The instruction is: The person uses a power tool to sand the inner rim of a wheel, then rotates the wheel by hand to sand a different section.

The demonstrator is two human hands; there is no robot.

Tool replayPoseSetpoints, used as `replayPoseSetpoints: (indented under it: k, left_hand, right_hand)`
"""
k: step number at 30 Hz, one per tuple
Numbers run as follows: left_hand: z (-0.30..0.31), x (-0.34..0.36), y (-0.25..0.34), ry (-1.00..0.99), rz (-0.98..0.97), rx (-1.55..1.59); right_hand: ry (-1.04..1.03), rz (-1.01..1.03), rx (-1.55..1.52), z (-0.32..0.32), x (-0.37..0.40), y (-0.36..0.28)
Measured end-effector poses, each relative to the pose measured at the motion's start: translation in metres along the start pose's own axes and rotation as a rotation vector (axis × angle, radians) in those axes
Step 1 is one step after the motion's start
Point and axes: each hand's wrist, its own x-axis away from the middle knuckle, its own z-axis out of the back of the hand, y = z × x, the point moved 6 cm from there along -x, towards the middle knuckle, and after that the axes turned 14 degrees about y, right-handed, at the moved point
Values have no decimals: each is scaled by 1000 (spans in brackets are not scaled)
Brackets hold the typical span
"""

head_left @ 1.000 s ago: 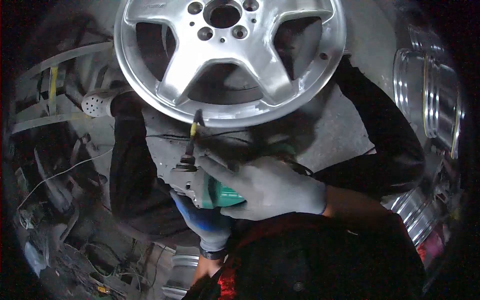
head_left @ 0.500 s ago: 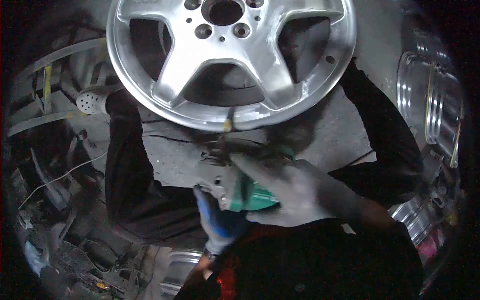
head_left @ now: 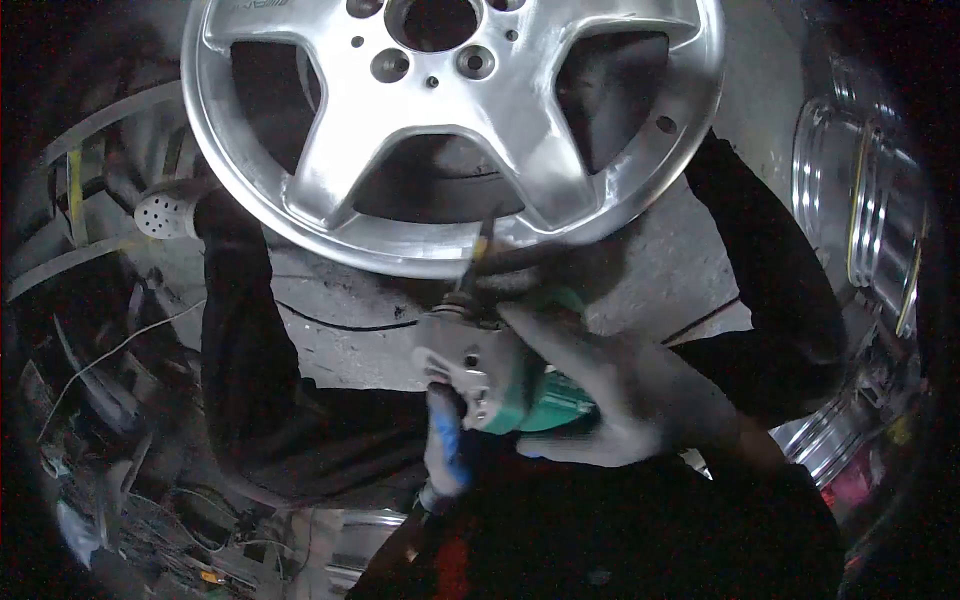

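Note:
A green and grey power tool (head_left: 540, 400) is held close to my body. My right hand (head_left: 620, 390), in a grey glove, is wrapped round its green body. My left hand (head_left: 446, 440), in a blue and grey glove, grips its near left side; part of that hand is hidden behind the tool. From the tool's head a thin shaft (head_left: 481, 250) with a yellow band points up to the lower rim of a silver five-spoke wheel (head_left: 450, 110). Whether the tip touches the rim is blurred.
My dark-trousered legs lie either side of the wheel, with a light perforated shoe (head_left: 165, 216) at the left. Shiny rims (head_left: 835, 200) stand at the right, another rim (head_left: 365, 540) lies low, metal frames and clutter fill the left, and a black cable (head_left: 345, 325) crosses the floor.
The tool and both my hands have shifted right, and the shaft now slants more to the right. In view the wheel looks slightly larger and lower.

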Motion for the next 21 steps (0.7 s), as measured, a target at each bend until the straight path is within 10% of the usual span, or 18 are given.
replayPoseSetpoints:
  k: [2, 10, 12, 16, 19, 21]
  left_hand:
    - [5, -17, -19, -21, 23, -75]
    - [19, -7, 50, -78, -224, 29]
    - [22, -11, 55, -337, -58, 733]
    - [20, -11, 62, -390, -115, 593]
    - [35, -9, 36, 100, -125, -27]
    - [28, -12, 23, -69, -123, 96]
  right_hand:
    - [-163, -228, -9, 3, 0, 3]
    - [-7, 175, 45, -38, -35, -1]
    - [-111, 116, 68, -51, -46, 3]
    - [38, 171, -69, -49, -47, 5]
    - [-38, 102, 14, -29, -33, 4]
    - [-121, 31, 80, -20, -28, 4]
